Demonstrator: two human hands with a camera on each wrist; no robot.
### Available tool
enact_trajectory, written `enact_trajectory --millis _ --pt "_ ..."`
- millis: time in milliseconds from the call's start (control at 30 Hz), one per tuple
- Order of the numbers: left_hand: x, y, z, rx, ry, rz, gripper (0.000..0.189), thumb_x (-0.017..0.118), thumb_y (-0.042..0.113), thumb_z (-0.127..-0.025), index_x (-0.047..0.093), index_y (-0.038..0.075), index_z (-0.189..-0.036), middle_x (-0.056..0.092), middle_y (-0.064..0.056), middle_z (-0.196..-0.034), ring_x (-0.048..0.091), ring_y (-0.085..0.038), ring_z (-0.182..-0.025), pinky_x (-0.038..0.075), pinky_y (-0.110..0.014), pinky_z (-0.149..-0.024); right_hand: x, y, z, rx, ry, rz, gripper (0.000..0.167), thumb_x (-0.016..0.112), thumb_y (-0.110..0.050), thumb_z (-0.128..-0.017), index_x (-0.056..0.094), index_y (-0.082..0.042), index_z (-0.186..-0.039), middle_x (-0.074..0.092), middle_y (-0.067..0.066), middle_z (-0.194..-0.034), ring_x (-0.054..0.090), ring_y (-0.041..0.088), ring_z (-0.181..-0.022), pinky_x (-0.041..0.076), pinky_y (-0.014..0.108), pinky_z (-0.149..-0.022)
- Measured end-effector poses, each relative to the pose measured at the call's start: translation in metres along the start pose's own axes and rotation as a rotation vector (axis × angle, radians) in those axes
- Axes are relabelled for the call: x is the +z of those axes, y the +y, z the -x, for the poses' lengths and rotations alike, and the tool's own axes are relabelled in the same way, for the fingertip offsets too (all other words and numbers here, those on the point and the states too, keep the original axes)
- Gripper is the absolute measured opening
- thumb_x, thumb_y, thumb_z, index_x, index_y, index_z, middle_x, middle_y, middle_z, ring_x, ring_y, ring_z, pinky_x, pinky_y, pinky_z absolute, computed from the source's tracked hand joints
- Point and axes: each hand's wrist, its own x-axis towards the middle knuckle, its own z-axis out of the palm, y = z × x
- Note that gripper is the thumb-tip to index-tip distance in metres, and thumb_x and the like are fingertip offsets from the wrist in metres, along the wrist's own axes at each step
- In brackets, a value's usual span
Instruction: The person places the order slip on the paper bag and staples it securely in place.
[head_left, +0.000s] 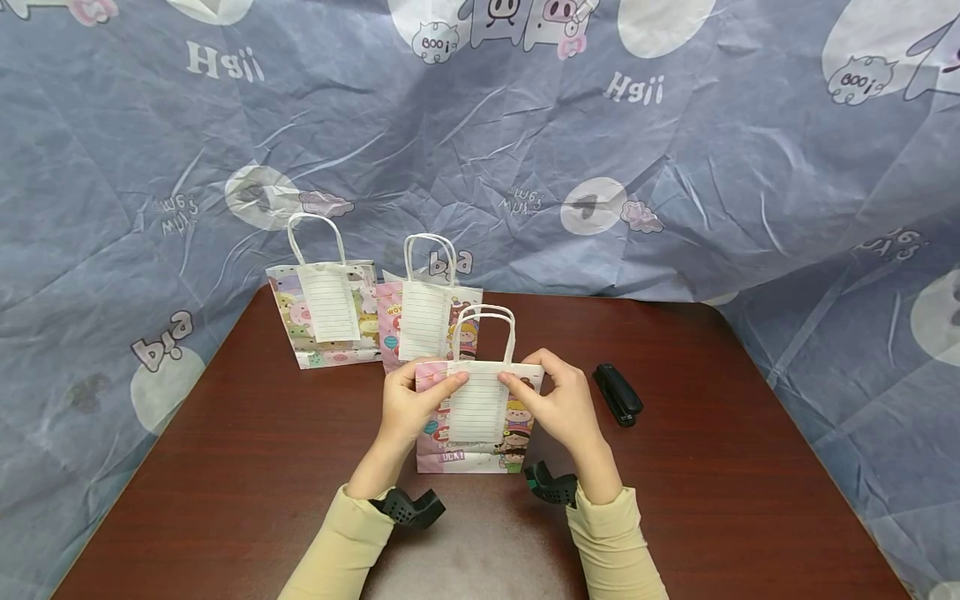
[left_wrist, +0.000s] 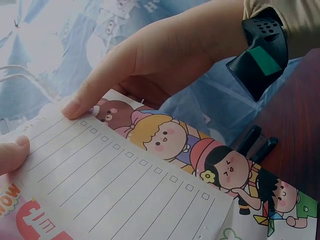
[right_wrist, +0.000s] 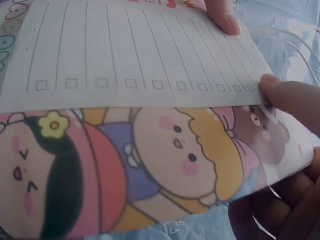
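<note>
A small cartoon-printed paper gift bag (head_left: 517, 425) with white twisted handles stands upright near the middle of the table. A lined paper sheet (head_left: 477, 408) with a row of checkboxes lies against its front at the top. My left hand (head_left: 405, 404) pinches the bag's upper left edge, its thumb on the sheet's corner. On the other side my right hand (head_left: 561, 400) pinches the upper right edge, thumb pressing the sheet's other corner. In the right wrist view, the right hand's fingers (right_wrist: 280, 210) sit behind the bag. The left hand's fingers behind the bag are mostly hidden.
A black stapler (head_left: 618, 394) lies on the table (head_left: 712, 467) to the right. Behind the held bag stand a pink bag (head_left: 390, 312) and, farther left, an animal-print bag (head_left: 288, 312), each with a lined sheet on its front. A blue patterned cloth (head_left: 480, 150) hangs behind.
</note>
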Motion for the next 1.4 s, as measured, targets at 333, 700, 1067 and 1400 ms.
enact_trajectory --millis 333,700,1067,1400 --pt "0.001 0.002 0.001 0.003 0.015 -0.009 0.017 0.076 -0.007 -0.072 0.065 -0.014 -0.082 0.063 0.008 -0.068 0.056 -0.005 -0.057 0.047 -0.019 -0.051 -0.028 -0.014 -0.004 -0.019 -0.08 -0.098 0.023 0.064 0.004 -0.084 0.064 0.001 -0.107 0.068 0.016 -0.095 0.064 0.021 -0.083 0.05 0.027 -0.068" --pt "0.001 0.002 0.001 -0.017 0.015 -0.008 0.017 0.076 -0.006 -0.073 0.064 -0.014 -0.081 0.061 0.007 -0.067 0.054 -0.005 -0.056 0.046 -0.019 -0.051 -0.047 0.003 -0.005 0.187 0.004 -0.121 0.029 0.053 -0.007 -0.096 0.056 0.001 -0.123 0.065 0.02 -0.11 0.066 0.021 -0.091 0.046 0.017 -0.08" --pt "0.001 0.002 0.001 -0.018 0.012 -0.004 0.017 0.076 -0.005 -0.073 0.065 -0.013 -0.083 0.063 0.009 -0.069 0.056 -0.005 -0.057 0.047 -0.019 -0.052 -0.066 0.064 0.006 0.318 0.105 -0.072 0.034 0.055 -0.02 -0.096 0.054 -0.006 -0.128 0.065 0.015 -0.113 0.065 0.015 -0.092 0.043 0.012 -0.081" --pt "0.001 0.001 0.001 -0.017 0.015 0.002 0.017 0.076 -0.006 -0.073 0.063 -0.014 -0.08 0.061 0.008 -0.067 0.053 -0.005 -0.056 0.045 -0.019 -0.051 -0.072 0.056 0.008 0.384 0.212 -0.097 0.031 0.057 -0.005 -0.093 0.054 0.006 -0.122 0.061 0.028 -0.111 0.063 0.007 -0.087 0.044 0.011 -0.079"
